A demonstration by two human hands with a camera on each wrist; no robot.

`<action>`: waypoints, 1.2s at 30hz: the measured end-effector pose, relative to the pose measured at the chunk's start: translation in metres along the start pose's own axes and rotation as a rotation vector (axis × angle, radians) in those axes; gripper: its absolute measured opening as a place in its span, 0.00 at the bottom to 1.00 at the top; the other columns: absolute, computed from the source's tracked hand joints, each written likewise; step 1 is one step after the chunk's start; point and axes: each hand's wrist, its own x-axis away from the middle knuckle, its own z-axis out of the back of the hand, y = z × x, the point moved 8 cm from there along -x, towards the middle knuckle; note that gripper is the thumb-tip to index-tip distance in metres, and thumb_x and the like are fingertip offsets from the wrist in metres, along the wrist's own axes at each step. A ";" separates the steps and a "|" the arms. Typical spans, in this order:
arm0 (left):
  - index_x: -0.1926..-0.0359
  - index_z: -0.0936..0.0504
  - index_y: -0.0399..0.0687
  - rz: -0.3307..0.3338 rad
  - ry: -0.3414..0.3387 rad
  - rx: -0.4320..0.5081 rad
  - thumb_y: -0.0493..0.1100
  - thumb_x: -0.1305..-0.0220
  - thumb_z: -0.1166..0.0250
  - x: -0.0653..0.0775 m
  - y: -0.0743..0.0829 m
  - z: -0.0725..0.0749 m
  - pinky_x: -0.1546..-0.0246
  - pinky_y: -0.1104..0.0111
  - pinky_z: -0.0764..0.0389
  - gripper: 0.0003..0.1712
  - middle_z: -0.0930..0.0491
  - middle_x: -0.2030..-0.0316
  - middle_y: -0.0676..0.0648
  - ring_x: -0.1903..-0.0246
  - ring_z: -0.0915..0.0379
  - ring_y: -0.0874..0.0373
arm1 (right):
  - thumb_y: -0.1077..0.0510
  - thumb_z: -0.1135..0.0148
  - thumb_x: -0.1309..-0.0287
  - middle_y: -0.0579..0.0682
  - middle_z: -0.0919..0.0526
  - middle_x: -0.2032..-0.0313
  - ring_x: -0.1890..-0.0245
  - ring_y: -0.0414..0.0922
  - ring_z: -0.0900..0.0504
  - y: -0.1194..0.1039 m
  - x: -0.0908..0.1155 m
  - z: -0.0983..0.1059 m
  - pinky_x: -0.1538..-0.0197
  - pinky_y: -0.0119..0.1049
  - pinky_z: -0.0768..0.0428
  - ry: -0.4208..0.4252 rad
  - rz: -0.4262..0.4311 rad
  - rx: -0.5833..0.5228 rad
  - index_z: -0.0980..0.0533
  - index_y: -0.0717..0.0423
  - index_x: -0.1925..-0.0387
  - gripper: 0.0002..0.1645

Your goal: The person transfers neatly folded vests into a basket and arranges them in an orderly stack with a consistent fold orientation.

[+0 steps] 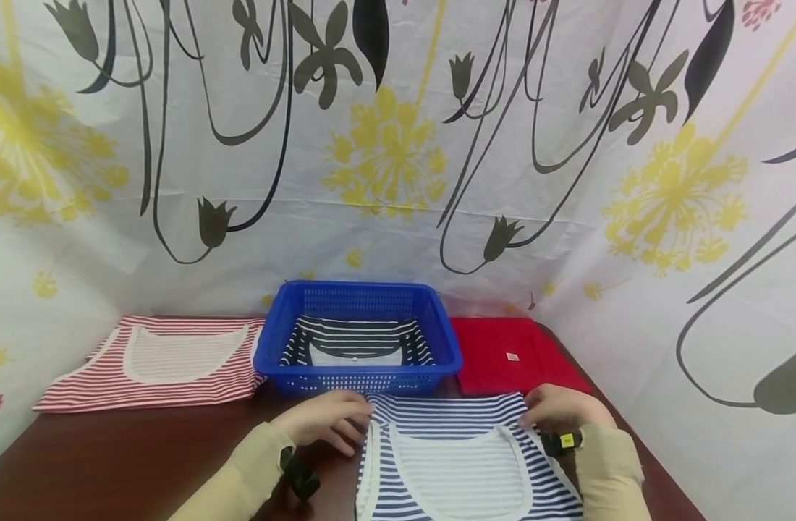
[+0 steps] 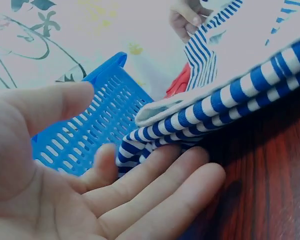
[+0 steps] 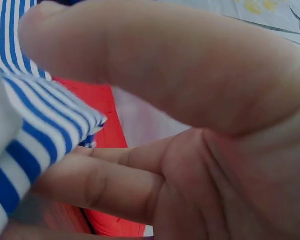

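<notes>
A blue-and-white striped tank top [image 1: 459,412] with white trim lies on the table in front of me, its wide neckline facing up. My left hand [image 1: 326,420] is at its upper left corner. In the left wrist view, that hand's fingers [image 2: 165,200] reach nearly straight under the striped edge, the thumb standing apart. At the upper right corner, my right hand [image 1: 564,407] holds the cloth. The right thumb [image 3: 110,45] lies over the stripes and the other fingers pass beneath, their tips hidden by the fabric.
Behind the top stands a blue plastic basket [image 1: 365,379] holding a black-and-white striped garment [image 1: 355,329]. A red-and-white striped top [image 1: 157,391] lies left of it, a folded red garment [image 1: 511,336] right. Floral-printed white sheeting [image 1: 398,253] hangs behind the brown table [image 1: 111,449].
</notes>
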 end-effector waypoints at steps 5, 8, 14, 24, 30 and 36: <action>0.32 0.45 0.26 0.034 0.032 0.110 0.55 0.34 0.39 -0.003 -0.004 0.003 0.62 0.51 0.17 0.45 0.20 0.53 0.37 0.58 0.20 0.43 | 0.60 0.28 0.51 0.54 0.20 0.64 0.62 0.48 0.23 -0.002 0.000 0.000 0.55 0.46 0.18 -0.043 0.057 0.015 0.24 0.71 0.53 0.26; 0.31 0.47 0.27 0.043 0.035 0.141 0.55 0.35 0.37 -0.006 -0.007 0.004 0.62 0.51 0.17 0.47 0.20 0.53 0.37 0.58 0.20 0.43 | 0.61 0.29 0.50 0.54 0.20 0.63 0.61 0.49 0.22 -0.003 0.001 -0.002 0.54 0.46 0.19 -0.096 0.085 0.030 0.24 0.70 0.53 0.24; 0.33 0.41 0.28 0.050 0.027 0.139 0.53 0.35 0.38 -0.009 -0.014 0.002 0.62 0.51 0.17 0.42 0.21 0.53 0.37 0.59 0.20 0.43 | 0.64 0.29 0.53 0.53 0.21 0.60 0.59 0.49 0.23 0.000 0.001 -0.008 0.51 0.48 0.20 -0.165 0.065 0.039 0.24 0.69 0.50 0.26; 0.33 0.41 0.30 0.087 -0.103 0.009 0.50 0.38 0.34 -0.006 -0.022 -0.021 0.76 0.61 0.16 0.42 0.24 0.57 0.37 0.76 0.22 0.51 | 0.67 0.31 0.54 0.54 0.20 0.60 0.60 0.49 0.22 0.007 -0.002 -0.013 0.51 0.49 0.20 -0.220 0.101 0.010 0.25 0.70 0.50 0.26; 0.34 0.41 0.27 0.067 -0.120 -0.014 0.44 0.38 0.34 -0.006 -0.023 -0.028 0.83 0.68 0.19 0.40 0.19 0.66 0.38 0.82 0.24 0.57 | 0.67 0.32 0.52 0.54 0.20 0.58 0.58 0.49 0.22 0.004 -0.002 -0.015 0.50 0.48 0.20 -0.284 0.157 -0.037 0.26 0.71 0.48 0.27; 0.40 0.35 0.28 0.035 -0.126 -0.015 0.39 0.38 0.35 -0.006 -0.019 -0.030 0.81 0.66 0.18 0.31 0.19 0.68 0.40 0.83 0.24 0.57 | 0.67 0.32 0.52 0.54 0.20 0.57 0.57 0.50 0.22 0.004 0.001 -0.011 0.49 0.49 0.21 -0.258 0.160 -0.054 0.27 0.71 0.46 0.29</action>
